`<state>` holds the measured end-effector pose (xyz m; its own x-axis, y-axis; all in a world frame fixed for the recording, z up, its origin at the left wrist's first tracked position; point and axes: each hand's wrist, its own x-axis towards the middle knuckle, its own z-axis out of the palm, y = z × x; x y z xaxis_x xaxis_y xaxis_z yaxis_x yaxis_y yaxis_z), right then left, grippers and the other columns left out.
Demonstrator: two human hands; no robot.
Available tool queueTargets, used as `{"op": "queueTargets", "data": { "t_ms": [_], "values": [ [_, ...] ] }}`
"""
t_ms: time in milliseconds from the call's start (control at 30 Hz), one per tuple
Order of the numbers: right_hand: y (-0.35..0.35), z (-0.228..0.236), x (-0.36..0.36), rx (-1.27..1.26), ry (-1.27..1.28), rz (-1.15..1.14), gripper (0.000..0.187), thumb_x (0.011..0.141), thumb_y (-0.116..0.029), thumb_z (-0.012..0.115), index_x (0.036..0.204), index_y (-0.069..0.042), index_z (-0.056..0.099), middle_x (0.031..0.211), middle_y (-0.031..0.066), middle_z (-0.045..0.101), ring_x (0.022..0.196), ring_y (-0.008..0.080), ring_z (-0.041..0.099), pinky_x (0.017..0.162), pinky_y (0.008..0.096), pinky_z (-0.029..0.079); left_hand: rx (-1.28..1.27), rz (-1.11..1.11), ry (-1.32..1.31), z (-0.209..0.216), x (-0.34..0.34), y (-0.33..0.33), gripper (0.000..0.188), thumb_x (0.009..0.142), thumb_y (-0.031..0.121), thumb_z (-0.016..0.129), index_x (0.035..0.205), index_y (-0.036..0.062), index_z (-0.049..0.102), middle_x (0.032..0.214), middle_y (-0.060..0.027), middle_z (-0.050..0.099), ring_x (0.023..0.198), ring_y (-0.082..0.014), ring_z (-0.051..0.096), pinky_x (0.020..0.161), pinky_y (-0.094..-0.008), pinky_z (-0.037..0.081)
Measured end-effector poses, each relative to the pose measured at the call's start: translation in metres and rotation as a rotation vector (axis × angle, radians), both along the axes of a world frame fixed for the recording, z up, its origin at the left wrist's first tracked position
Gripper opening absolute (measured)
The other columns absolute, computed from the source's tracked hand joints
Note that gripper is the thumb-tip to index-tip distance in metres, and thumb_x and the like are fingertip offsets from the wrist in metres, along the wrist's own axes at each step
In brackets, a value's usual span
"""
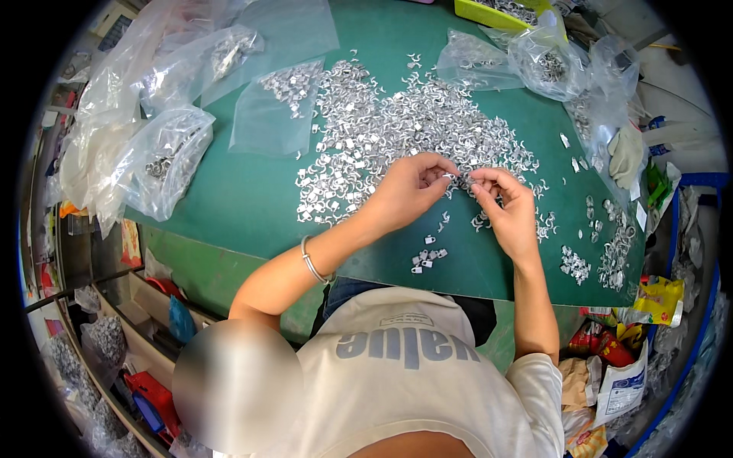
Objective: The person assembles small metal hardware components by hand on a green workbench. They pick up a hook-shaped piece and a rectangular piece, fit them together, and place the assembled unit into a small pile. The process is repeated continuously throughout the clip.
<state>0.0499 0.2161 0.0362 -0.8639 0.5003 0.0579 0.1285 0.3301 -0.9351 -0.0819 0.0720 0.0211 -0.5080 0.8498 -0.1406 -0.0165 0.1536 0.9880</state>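
Observation:
My left hand [413,191] and my right hand [507,208] meet over the near edge of a wide pile of small silvery metal parts [427,122]. Some parts look like little padlock bodies, others like curved hooks. The left thumb and fingers pinch a small metal part [449,176]. Between the right thumb and forefinger sits another small metal part [468,182], its exact shape too small to tell. The two parts are close together; whether they touch is unclear. Just nearer to me lies a small group of padlock-shaped pieces [429,258] on the green table [252,217].
Clear plastic bags [164,156] of metal parts cover the left side. More bags [550,65] and a yellow-green tray [504,11] stand at the far right. Small heaps of metal pieces [617,244] lie near the right edge. Drawers and packets flank the table.

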Motion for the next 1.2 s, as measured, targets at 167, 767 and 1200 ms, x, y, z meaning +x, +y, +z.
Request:
{"op": "queueTargets", "data": {
  "t_ms": [167,767,1200],
  "values": [
    [-0.006,0.009,0.001,0.233,0.019,0.038,0.017,0.080,0.005,0.066,0.096,0.001,0.069,0.087,0.0080,0.065,0.076,0.0179,0.056,0.067,0.0289,0.046,0.002,-0.047,-0.075,0.004,0.005,0.005,0.015,0.088,0.004,0.064,0.102,-0.0025,0.063,0.087,-0.0012,0.064,0.076,-0.0048,0.060,0.066,-0.0189,0.048],
    [-0.010,0.011,0.006,0.370,-0.021,0.045,0.013,0.079,0.007,0.065,0.091,0.002,0.066,0.086,0.0128,0.062,0.080,0.0282,0.057,0.071,0.0377,0.047,-0.010,-0.036,0.038,0.003,0.012,0.010,0.008,0.086,0.006,0.069,0.091,-0.0004,0.067,0.070,0.0036,0.060,0.065,-0.0009,0.051,0.055,-0.0182,0.042],
    [-0.018,0.010,0.011,0.280,-0.015,-0.050,0.016,0.077,0.007,0.067,0.092,0.002,0.065,0.088,0.0120,0.065,0.076,0.0258,0.058,0.069,0.0346,0.048,0.080,0.053,0.207,0.008,0.023,0.004,0.007,0.082,0.003,0.070,0.088,0.0017,0.067,0.066,0.0048,0.056,0.059,0.0000,0.043,0.051,-0.0179,0.036]
  ]
}}
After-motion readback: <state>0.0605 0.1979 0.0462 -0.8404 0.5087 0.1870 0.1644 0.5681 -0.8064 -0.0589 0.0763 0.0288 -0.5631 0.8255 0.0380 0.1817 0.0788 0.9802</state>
